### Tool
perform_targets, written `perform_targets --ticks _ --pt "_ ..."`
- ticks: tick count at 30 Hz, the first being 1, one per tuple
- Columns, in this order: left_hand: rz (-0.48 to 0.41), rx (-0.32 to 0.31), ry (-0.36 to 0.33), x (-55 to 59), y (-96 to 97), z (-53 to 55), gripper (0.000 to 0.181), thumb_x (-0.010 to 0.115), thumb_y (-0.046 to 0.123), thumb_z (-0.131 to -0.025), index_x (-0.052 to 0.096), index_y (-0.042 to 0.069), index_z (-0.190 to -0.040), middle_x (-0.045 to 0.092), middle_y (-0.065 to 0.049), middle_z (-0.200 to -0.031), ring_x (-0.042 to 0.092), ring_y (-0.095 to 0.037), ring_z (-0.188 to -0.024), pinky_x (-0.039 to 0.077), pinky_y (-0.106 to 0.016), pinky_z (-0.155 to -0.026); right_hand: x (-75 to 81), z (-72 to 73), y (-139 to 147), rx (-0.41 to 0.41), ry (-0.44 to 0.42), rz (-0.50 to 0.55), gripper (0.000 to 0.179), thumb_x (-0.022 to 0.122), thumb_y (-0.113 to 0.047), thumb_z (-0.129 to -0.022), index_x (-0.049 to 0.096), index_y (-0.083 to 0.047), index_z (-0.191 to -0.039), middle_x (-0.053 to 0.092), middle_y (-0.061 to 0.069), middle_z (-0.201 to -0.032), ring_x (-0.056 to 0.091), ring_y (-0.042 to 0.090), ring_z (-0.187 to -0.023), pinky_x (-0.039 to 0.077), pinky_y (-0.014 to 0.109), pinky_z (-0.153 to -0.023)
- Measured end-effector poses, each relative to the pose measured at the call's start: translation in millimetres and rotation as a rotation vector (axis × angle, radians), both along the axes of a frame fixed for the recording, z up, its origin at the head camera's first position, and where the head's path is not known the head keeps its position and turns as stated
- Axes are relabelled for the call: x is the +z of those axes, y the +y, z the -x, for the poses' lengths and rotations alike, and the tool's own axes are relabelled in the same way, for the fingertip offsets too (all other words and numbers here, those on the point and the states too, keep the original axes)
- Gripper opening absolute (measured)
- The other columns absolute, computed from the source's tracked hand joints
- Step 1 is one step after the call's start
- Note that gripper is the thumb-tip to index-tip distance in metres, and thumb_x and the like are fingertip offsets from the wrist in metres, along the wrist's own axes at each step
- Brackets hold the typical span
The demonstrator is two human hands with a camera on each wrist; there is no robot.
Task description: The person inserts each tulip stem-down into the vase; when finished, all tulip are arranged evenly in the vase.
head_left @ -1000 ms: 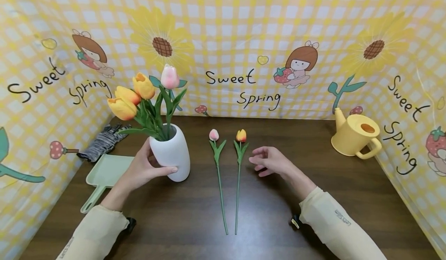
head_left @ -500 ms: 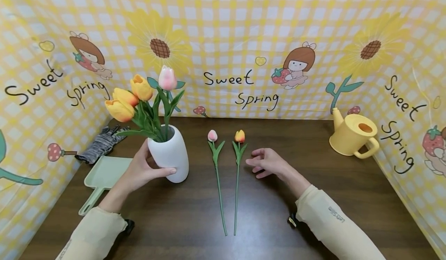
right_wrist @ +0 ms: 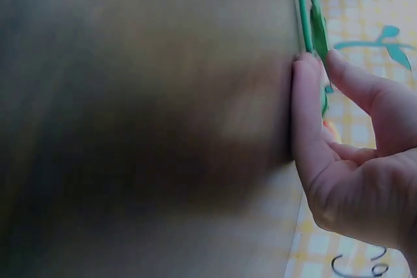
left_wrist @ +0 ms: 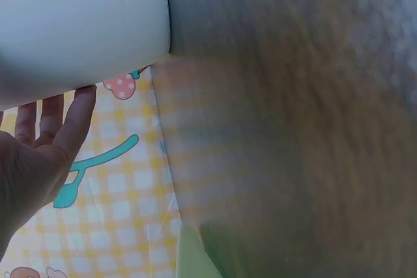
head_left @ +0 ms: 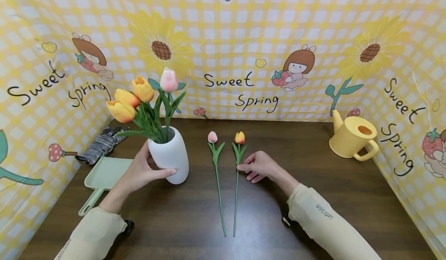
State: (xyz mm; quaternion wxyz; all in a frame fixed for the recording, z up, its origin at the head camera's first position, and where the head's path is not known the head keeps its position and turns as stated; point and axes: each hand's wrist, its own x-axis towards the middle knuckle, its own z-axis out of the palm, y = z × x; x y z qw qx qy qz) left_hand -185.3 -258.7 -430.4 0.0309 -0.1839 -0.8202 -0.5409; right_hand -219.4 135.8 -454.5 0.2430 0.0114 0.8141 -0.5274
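Observation:
My left hand (head_left: 137, 171) grips the white vase (head_left: 172, 157) from its left side, thumb across the front. Yellow-orange tulips (head_left: 121, 110) and one pink tulip (head_left: 169, 80) stand in it. In the left wrist view, fingers (left_wrist: 77, 122) lie against the vase wall. On the table, a smaller orange tulip (head_left: 239, 138) lies lengthwise, parallel to a small pink tulip (head_left: 212, 137) on its left. My right hand (head_left: 259, 167) pinches the orange tulip's stem just below its leaves. In the right wrist view, thumb and fingertip meet at the green stem (right_wrist: 301, 11).
A yellow watering can (head_left: 353, 138) stands at the back right. At the left lie a pale green dustpan (head_left: 108, 171) and a grey knitted glove (head_left: 101, 145). Checked yellow cloth (head_left: 226, 39) walls enclose the brown wooden table (head_left: 188, 221) at the back and sides.
My right hand has moved left and slightly toward me, from beside the orange tulip onto its stem. The left hand and vase have stayed in place.

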Motion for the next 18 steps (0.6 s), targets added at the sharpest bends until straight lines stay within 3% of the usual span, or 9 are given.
perform_targets --ticks 6,18 --pt "0.007 0.017 -0.009 -0.7 0.5 -0.6 0.098 0.092 0.009 -0.074 0.034 0.031 -0.150 0.054 0.002 -0.135 0.062 -0.025 -0.113 0.058 -0.042 -0.083 -2.1 0.1 -8.9 0.050 0.004 -0.040 0.027 0.084 -0.026 -0.086 0.072 -0.003 -0.091 0.068 0.011 -0.077 0.068 0.017 -0.056 0.058 0.035 -0.053" --pt "0.029 0.025 -0.003 1.8 0.6 -2.9 0.096 0.091 0.011 -0.075 0.034 0.028 -0.151 0.055 -0.003 -0.135 0.062 -0.023 -0.111 0.058 -0.040 -0.081 -3.8 0.4 -15.3 0.050 0.049 -0.128 0.022 0.083 -0.024 -0.087 0.073 -0.005 -0.085 0.068 0.010 -0.074 0.068 0.018 -0.055 0.058 0.036 -0.052"
